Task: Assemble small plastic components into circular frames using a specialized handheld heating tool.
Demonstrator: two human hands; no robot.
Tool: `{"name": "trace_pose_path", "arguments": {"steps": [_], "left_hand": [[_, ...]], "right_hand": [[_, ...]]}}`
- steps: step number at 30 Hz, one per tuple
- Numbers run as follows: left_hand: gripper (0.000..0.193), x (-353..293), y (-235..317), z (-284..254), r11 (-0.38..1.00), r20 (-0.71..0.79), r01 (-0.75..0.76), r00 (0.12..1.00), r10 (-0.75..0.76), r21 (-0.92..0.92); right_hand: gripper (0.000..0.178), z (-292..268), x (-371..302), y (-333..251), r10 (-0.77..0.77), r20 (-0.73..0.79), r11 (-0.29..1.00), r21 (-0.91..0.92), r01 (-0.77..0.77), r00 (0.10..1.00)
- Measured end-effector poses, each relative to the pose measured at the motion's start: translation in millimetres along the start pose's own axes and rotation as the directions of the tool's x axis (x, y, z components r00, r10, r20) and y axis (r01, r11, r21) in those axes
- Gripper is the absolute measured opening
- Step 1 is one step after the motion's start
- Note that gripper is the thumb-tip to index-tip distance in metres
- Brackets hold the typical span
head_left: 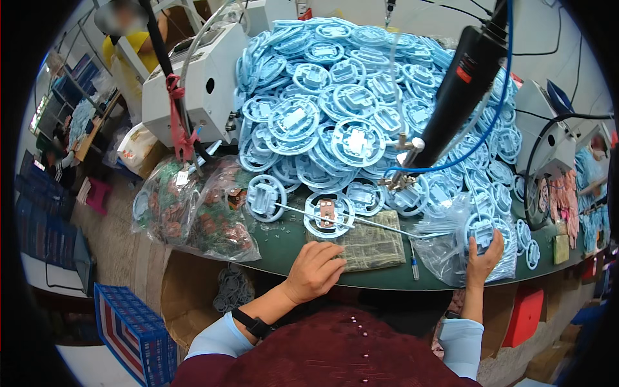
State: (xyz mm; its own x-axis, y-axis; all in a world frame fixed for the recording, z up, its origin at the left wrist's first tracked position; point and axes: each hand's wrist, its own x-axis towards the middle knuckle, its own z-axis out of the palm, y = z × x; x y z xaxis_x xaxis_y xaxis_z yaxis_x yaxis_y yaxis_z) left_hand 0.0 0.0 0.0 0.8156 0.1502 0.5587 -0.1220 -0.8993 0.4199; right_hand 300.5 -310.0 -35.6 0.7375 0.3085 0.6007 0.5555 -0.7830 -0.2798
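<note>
My left hand (316,271) lies at the left edge of a worn, taped mat (377,242), fingers curled together. What they may hold is hidden. Just beyond it rests a light blue plastic ring part (309,226) with a copper-coloured board (327,211) in its middle. A thin white strip crosses it. My right hand (485,258) grips another light blue ring part (479,227), thumb and fingers on its near rim, above a clear plastic bag (445,261). A slim screwdriver (414,263) lies between the mat and the bag.
A high pile of light blue ring parts (348,97) covers the table's back. A black electric screwdriver (461,80) hangs over it on the right. Bags of green-and-copper boards (216,213) lie left, below a white machine (193,84). A blue crate (135,335) stands on the floor.
</note>
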Motion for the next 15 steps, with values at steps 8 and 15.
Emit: {"name": "trace_pose_path", "arguments": {"steps": [8, 15], "left_hand": [[0.024, -10.1, -39.6, -43.8, 0.964, -0.161, 0.188, 0.974, -0.159, 0.186], [0.054, -5.9, -93.3, -90.2, 0.837, -0.129, 0.472, 0.882, -0.454, 0.279]], "right_hand": [[0.063, 0.9, 0.0, 15.1, -0.009, -0.044, 0.996, 0.094, 0.013, 0.999], [0.045, -11.0, 6.4, -22.2, -0.079, -0.142, 0.989, 0.117, 0.096, 0.987]]}}
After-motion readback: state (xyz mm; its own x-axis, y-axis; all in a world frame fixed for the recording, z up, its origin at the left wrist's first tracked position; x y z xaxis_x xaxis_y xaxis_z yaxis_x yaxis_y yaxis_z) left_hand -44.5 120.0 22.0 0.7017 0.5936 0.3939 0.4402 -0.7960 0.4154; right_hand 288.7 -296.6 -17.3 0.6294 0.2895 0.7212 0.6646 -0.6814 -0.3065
